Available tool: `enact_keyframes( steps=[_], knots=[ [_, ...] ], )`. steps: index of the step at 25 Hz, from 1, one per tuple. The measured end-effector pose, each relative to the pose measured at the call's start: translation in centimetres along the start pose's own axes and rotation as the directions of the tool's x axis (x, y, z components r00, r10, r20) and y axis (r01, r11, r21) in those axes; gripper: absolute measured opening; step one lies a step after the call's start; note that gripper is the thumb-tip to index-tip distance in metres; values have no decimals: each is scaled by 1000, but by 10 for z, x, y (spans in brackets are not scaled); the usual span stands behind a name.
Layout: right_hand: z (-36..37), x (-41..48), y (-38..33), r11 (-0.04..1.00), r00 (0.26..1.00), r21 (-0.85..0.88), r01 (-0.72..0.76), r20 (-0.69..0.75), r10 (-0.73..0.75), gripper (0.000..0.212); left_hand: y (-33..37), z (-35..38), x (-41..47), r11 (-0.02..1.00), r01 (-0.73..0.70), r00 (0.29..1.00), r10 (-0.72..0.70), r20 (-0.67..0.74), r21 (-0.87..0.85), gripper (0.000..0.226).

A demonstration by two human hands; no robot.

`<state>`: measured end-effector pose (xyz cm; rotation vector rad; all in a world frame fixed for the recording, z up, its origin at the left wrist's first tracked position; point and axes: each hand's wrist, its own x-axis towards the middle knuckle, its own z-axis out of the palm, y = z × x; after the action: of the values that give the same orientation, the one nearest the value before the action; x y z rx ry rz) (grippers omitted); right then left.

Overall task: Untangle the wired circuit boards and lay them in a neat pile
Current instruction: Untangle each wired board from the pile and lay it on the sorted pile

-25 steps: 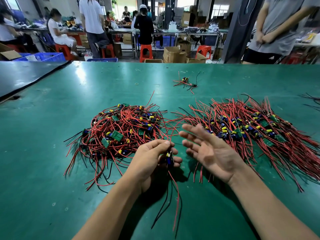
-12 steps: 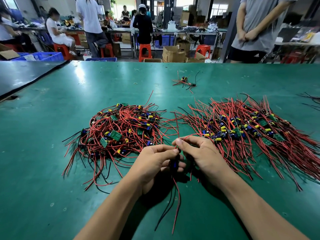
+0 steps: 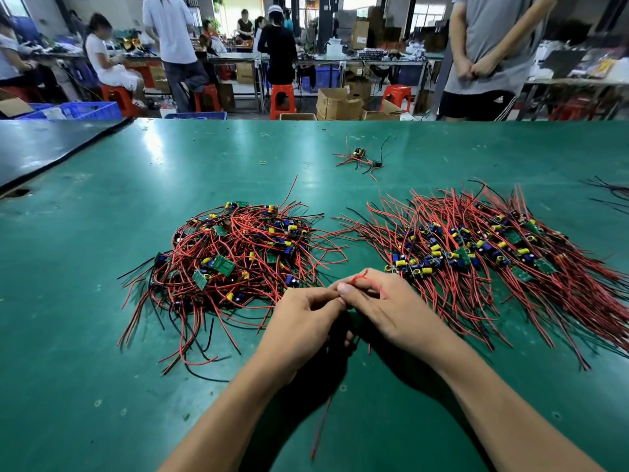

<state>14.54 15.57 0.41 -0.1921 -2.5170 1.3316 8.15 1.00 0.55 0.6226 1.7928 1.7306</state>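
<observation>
Both hands meet low in the middle of the green table (image 3: pixel 102 335), just in front of the gap between two heaps of wired circuit boards. The right hand (image 3: pixel 384 310) pinches a small loop of red wire (image 3: pixel 361 278) between thumb and forefinger, and the loop stands up above the fingertips. The left hand (image 3: pixel 299 323) touches the right hand at the thumb; its fingers are curled inward, and I cannot tell what they hold, because the back of the hand hides it. From under the hands a hanging wire (image 3: pixel 321 427), also red, goes down toward the near edge of the table between the two forearms. To the left of the hands lies the tangled heap (image 3: pixel 238 253), a round knot of red and black wires with green boards and blue and yellow parts mixed in it. To the right lies the sorted pile (image 3: pixel 493 253), where the boards sit in a band and the red wires spread out to both sides. Farther back, well apart from both heaps, a few loose boards (image 3: pixel 360 158) lie on the table, with a small ring (image 3: pixel 263 162) to their left. Some black wires (image 3: pixel 609 189) show at the right edge. Beyond the table a person in a grey shirt (image 3: pixel 490 46) stands.
</observation>
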Motion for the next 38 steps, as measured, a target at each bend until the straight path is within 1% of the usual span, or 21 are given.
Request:
enact_keyframes(
  steps=[1, 2, 4, 5, 9, 12, 15, 18, 21, 24, 25, 26, 27, 28, 29, 31, 32, 33, 35, 36, 38],
  knots=[
    [-3, 0, 1, 998, 1000, 62, -13, -12, 14, 23, 1, 0, 0, 1000, 1, 1000, -1, -6, -29, 22],
    [-4, 0, 0, 982, 998, 182, -54, -26, 60, 25, 3, -1, 0, 997, 5, 1000, -5, -2, -73, 21],
    [-5, 2, -1, 879, 977, 451, -158, -56, 204, 29, 7, 1, 0, 988, 15, 1000, -11, 28, -156, 19],
    [-6, 4, -1, 823, 962, 540, -176, -83, 260, 29, 9, 2, -1, 984, 12, 999, -4, 48, -176, 17],
    [-11, 10, -4, 646, 921, 753, -125, -154, 358, 22, 12, 4, -1, 984, -3, 995, 21, 100, -180, 12],
    [-16, 12, -4, 515, 893, 852, -95, -156, 423, 26, 13, 4, -2, 984, -3, 990, 28, 138, -176, 11],
    [-20, 14, -6, 399, 868, 907, -137, -84, 490, 29, 14, 2, -2, 987, 4, 980, 28, 196, -160, 11],
    [-27, 12, -8, 307, 865, 939, -156, -20, 501, 24, 15, -3, -3, 988, 60, 961, -18, 277, -144, 12],
    [-33, 11, -10, 199, 856, 966, -165, 40, 515, 23, 15, -8, -3, 987, 90, 951, -46, 306, -132, 13],
    [-36, 9, -10, 27, 853, 970, -242, 200, 481, 32, 14, -7, -4, 987, 108, 937, -60, 343, -120, 16],
    [-36, 9, -10, -7, 850, 961, -275, 247, 465, 32, 14, -8, -4, 986, 123, 933, -75, 352, -114, 16],
    [-35, 9, -10, -14, 846, 955, -297, 270, 460, 32, 14, -8, -5, 984, 142, 929, -96, 358, -104, 15],
    [-34, 9, -9, 10, 843, 952, -307, 267, 468, 32, 14, -9, -6, 982, 164, 925, -121, 359, -92, 13],
    [-31, 9, -10, 76, 843, 949, -305, 232, 485, 31, 14, -10, -6, 979, 186, 924, -145, 354, -85, 11],
    [-28, 8, -11, 180, 852, 937, -298, 176, 493, 31, 14, -9, -7, 975, 203, 928, -161, 336, -94, 11],
    [-18, 6, -14, 436, 895, 849, -298, 89, 437, 39, 15, -5, -6, 963, 209, 954, -163, 250, -170, 11],
    [-11, 4, -15, 537, 916, 787, -304, 86, 393, 44, 15, -3, -5, 956, 194, 971, -155, 184, -222, 11],
    [-4, 1, -16, 595, 928, 739, -316, 112, 354, 47, 15, -2, -3, 948, 173, 982, -145, 119, -266, 12],
    [6, -3, -15, 622, 935, 706, -338, 177, 306, 41, 15, -3, -1, 938, 143, 990, -136, 47, -316, 14],
    [6, -3, -14, 630, 937, 701, -335, 180, 299, 35, 16, -4, -1, 935, 146, 989, -138, 50, -322, 14],
    [-3, 0, -10, 676, 940, 667, -313, 115, 321, 28, 17, -5, -2, 937, 171, 984, -148, 99, -305, 9]
  ],
)
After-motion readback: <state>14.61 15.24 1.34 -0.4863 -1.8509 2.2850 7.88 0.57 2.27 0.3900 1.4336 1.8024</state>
